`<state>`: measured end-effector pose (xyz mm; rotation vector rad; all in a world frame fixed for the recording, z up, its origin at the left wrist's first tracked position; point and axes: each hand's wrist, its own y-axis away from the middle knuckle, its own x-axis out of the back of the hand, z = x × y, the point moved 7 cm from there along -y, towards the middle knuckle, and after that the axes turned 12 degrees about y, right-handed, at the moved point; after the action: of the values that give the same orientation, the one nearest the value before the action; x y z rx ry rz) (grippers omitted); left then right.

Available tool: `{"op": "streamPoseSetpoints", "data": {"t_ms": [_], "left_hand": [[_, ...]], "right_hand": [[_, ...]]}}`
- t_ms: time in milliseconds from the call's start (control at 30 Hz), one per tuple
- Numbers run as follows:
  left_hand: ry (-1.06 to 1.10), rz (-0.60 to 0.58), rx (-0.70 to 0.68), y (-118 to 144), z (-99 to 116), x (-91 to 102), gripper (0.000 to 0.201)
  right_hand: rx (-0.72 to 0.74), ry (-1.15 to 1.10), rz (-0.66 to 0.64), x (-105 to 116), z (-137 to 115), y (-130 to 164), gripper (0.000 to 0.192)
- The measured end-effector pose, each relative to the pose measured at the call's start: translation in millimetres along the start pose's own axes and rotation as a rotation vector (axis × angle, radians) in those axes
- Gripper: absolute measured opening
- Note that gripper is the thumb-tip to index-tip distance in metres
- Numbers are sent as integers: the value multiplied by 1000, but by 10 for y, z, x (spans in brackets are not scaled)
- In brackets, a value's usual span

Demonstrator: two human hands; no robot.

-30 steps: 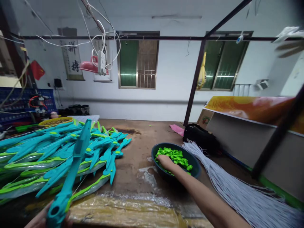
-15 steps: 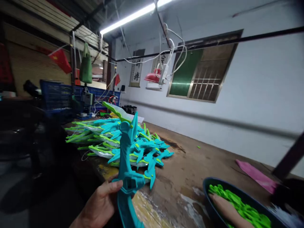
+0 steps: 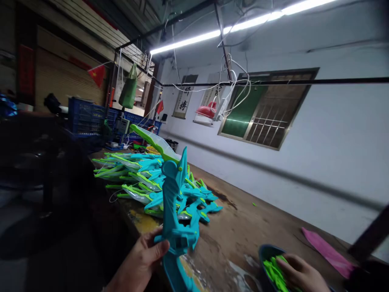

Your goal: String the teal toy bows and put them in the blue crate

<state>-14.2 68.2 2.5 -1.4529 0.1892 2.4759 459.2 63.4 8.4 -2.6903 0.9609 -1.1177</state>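
My left hand is closed around the middle grip of a teal toy bow, held upright. One bright green limb with a clear film slants up and left from its top; its lower end runs out of the frame. At the lower right, my right hand is at a dark blue bowl of small bright green plastic pieces. Its fingers are bent and pressed together on pieces at the top of the heap; the fingertips are partly hidden.
Behind the held bow, a pile of similar teal and green bows covers the left of the brown worktable. A pink cloth lies at the right. Overhead hang a red lamp and white cables. Blue crates stand at the back left.
My right hand, deep among the green pieces before, has lifted to the top of the heap with its fingers showing. My left hand still grips the bow; the camera view has tilted upward.
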Motion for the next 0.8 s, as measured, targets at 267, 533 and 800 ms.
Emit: {"op": "streamPoseSetpoints", "data": {"t_ms": [267,533,800], "left_hand": [[-142,-27,-27,33,-302,-315,46],[-195,6,-88,236,-271,-380,44],[-199,-39,-67,282,-264,-472,42]], "right_hand": [[437,-453,-297,-537,-2120,1550,24],[590,-283,111,-594,-2193,2027,11],[440,-419,18,-604,-2227,2021,28]]}}
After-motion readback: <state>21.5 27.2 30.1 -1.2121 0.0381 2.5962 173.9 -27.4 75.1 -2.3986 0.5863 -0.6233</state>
